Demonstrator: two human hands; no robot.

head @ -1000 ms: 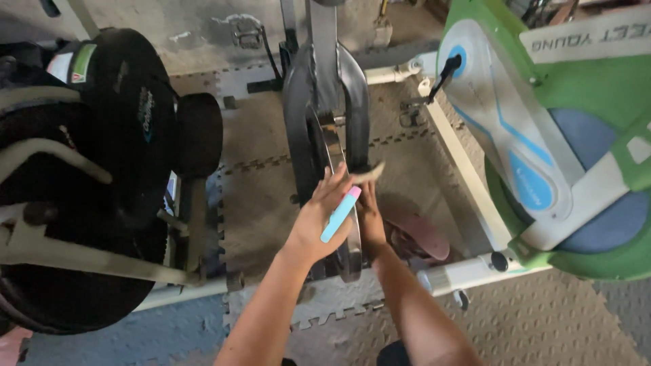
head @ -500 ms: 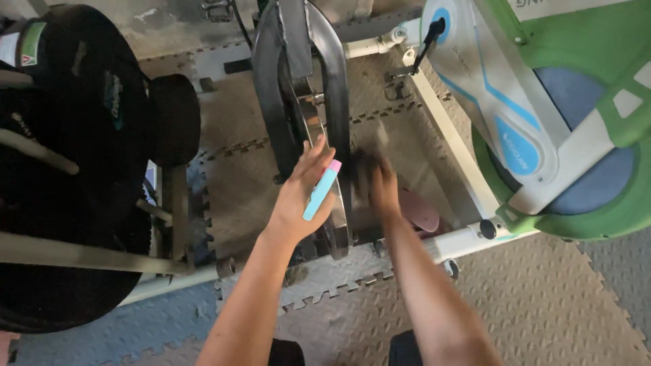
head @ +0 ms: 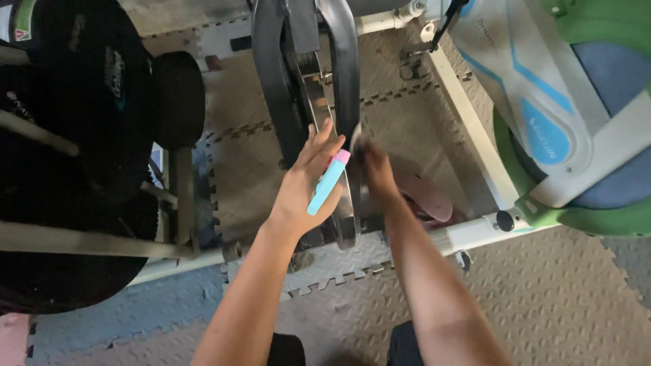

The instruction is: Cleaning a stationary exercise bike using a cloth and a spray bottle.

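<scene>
At centre frame, the left hand [head: 302,186] clasps a slim blue tube with a pink cap [head: 328,182] against the metal flywheel [head: 339,163]. The right hand [head: 375,169], blurred, presses the wheel's far side; its grip is unclear. Bracing the wheel steady would help.

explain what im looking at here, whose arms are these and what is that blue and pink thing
The picture comes from a camera worn on a person's head, looking down, so the two bare arms are that person's own. The left hand rests flat against a metal flywheel standing on edge in a grey frame, and a light blue stick with a pink end lies along its fingers. The right hand is on the wheel's other side, blurred, so what it holds cannot be told. Around them are a black machine to the left, a green and white exercise bike to the right, and interlocking floor mats underneath.
</scene>
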